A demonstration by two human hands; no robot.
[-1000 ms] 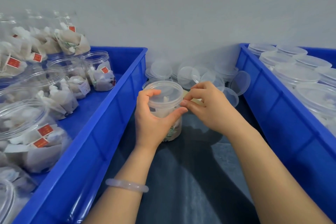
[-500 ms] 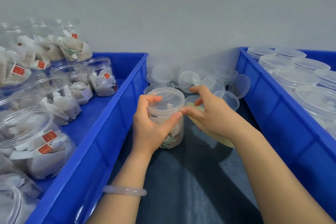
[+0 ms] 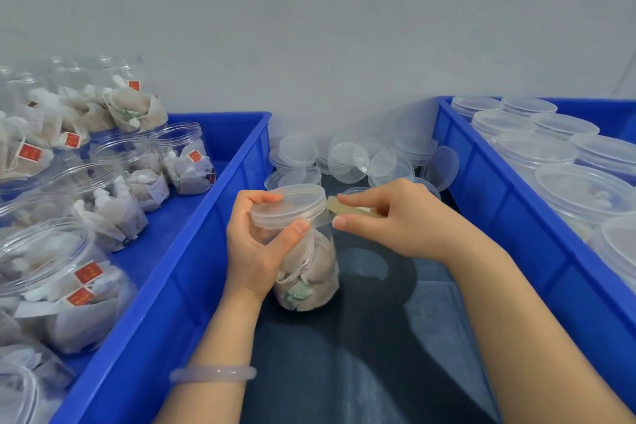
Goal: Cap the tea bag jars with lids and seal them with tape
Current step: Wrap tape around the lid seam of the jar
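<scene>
The left hand [image 3: 256,248] grips the capped jar [image 3: 303,251] under its lid [image 3: 288,205] — just right of it, the right hand [image 3: 395,217] pinches what looks like tape [image 3: 344,209].

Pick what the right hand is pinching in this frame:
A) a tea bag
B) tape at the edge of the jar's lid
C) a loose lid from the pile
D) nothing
B: the right hand pinches yellowish tape right beside the lid of the jar, which the left hand grips.
</scene>
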